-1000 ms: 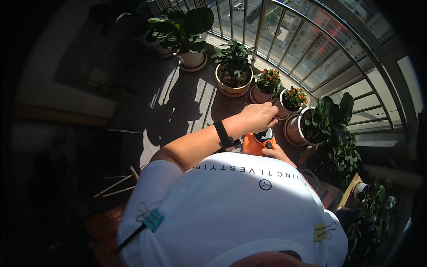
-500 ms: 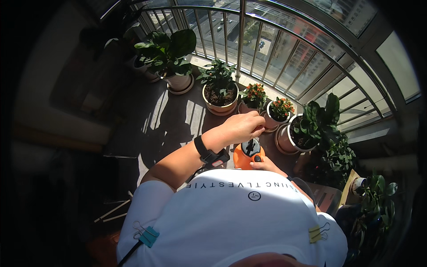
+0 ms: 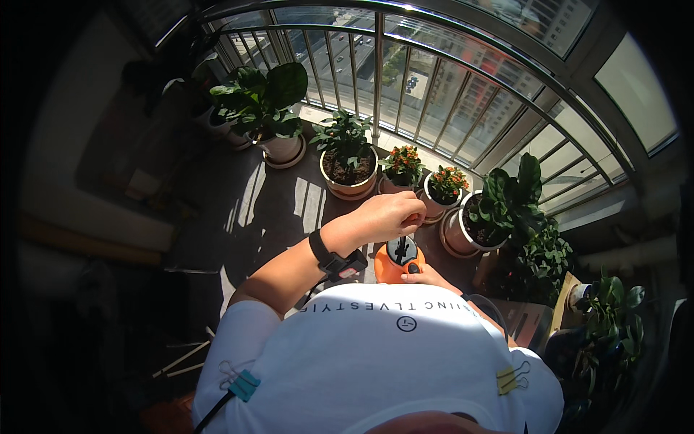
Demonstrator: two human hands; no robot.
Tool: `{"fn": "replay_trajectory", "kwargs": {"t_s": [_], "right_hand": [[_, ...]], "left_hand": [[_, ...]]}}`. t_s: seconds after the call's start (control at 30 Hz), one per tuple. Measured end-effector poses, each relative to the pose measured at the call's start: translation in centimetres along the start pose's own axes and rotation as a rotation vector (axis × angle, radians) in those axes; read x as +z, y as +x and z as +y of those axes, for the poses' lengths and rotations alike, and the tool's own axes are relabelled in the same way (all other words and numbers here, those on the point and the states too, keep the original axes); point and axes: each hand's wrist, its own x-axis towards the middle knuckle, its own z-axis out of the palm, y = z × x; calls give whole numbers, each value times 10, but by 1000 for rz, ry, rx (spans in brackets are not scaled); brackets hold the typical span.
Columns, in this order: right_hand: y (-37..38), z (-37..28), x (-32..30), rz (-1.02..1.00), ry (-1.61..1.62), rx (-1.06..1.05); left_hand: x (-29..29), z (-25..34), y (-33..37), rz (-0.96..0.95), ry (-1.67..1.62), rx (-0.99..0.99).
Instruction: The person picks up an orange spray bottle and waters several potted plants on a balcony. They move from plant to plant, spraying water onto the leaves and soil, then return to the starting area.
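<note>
An orange spray bottle [image 3: 387,270] with a dark rounded top is in front of my chest. My right hand [image 3: 431,276] grips its right side, thumb beside a round black knob [image 3: 413,268]. My left hand [image 3: 390,215] reaches across above the bottle, fingers curled together and pointing down. From under those fingertips a black rod-like part [image 3: 402,246] runs down to the bottle's top, and the left hand appears pinched on its upper end. My fingers hide that end. A black strap with a small device [image 3: 340,266] sits on my left wrist.
Beyond my hands, potted plants line the railing [image 3: 378,72]: a broad-leaved one [image 3: 264,101], a bushy one [image 3: 345,148], two with orange flowers [image 3: 447,184] and another leafy pot [image 3: 463,230]. More foliage [image 3: 614,311] stands at the right. Thin sticks [image 3: 184,358] lie lower left.
The whole view has shifted slightly, moving the scene left and down. My left fingers have curled in more, and more of the black rod shows beneath them. The right hand keeps its grip.
</note>
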Motion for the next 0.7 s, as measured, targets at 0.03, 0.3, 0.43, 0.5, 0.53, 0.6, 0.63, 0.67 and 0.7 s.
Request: {"fn": "replay_trajectory", "kwargs": {"t_s": [0.03, 0.3, 0.43, 0.5, 0.53, 0.6, 0.63, 0.67, 0.7], "right_hand": [[1, 0, 0, -12, -2, 10], [1, 16, 1, -15, -99, 18], [0, 13, -4, -62, -124, 17], [-1, 9, -5, -45, -179, 38], [-3, 8, -2, -30, -122, 19], [-7, 7, 3, -31, -3, -49], [-8, 6, 3, 5, -46, 9], [-8, 7, 4, 4, -51, 14], [-9, 9, 6, 5, -49, 7]], "left_hand": [[2, 1, 1, -79, 31, -88], [73, -4, -39, -292, 93, -315], [42, 8, -25, -424, 119, -163], [18, 16, -10, -267, 79, -85], [6, 17, -4, -132, 27, -16], [-3, 19, 3, 44, 84, 19], [1, 18, 2, 20, 124, -19], [12, 19, -1, -90, 208, -116], [28, 19, -6, -164, 221, -191]]}}
